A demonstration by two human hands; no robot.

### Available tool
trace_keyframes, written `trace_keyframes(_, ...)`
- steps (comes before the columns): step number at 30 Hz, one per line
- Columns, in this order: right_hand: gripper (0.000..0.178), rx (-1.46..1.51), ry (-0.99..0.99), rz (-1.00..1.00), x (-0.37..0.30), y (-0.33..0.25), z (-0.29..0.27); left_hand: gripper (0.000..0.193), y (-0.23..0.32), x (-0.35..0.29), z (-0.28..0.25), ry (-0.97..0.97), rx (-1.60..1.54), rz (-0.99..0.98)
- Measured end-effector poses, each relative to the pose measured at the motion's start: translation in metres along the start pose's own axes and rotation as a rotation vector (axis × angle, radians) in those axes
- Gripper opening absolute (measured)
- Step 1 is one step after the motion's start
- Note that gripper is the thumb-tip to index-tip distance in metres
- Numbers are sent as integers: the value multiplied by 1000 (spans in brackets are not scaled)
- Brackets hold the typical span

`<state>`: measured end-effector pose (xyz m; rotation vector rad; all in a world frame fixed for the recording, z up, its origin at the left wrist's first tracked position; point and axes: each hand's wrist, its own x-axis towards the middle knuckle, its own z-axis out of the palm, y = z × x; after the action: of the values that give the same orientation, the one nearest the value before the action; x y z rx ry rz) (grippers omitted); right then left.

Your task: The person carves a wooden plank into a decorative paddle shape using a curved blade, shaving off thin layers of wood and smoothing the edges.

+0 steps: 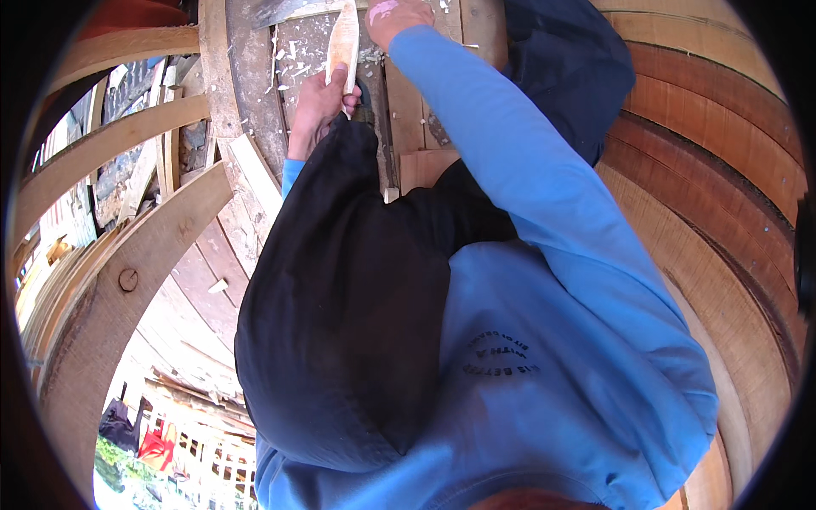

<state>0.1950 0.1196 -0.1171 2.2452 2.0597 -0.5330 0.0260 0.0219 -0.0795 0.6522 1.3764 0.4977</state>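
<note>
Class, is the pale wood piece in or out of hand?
In: the left hand grips the pale wood piece, thumb on top.

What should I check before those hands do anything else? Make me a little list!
1. Left hand gripping the pale wooden piece: ok, thumb on top.
2. Right hand fully in view: not ok, the picture's top edge cuts it off.
3. What the right hand holds: cannot tell.
4. Planks free of shavings: not ok, bits lie scattered.
5. Right blue sleeve apart from the pale wooden piece: ok.
</note>
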Motion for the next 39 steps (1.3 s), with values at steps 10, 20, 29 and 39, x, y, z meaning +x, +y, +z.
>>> trace_keyframes(10, 38, 108, -185, -139, 8, 20, -34, 42, 1, -4, 0, 11, 21, 4)
trace_keyframes(20, 42, 82, -127, -78, -19, 13, -36, 37, 8, -11, 5, 32, 64, -7)
trace_keyframes(29, 38, 29, -88, 25, -24, 5, -40, 39, -1, 1, -1, 6, 57, -12)
trace_keyframes(39, 44, 161, -166, -30, -19, 21, -42, 35, 8, -9, 3, 42, 51, -41)
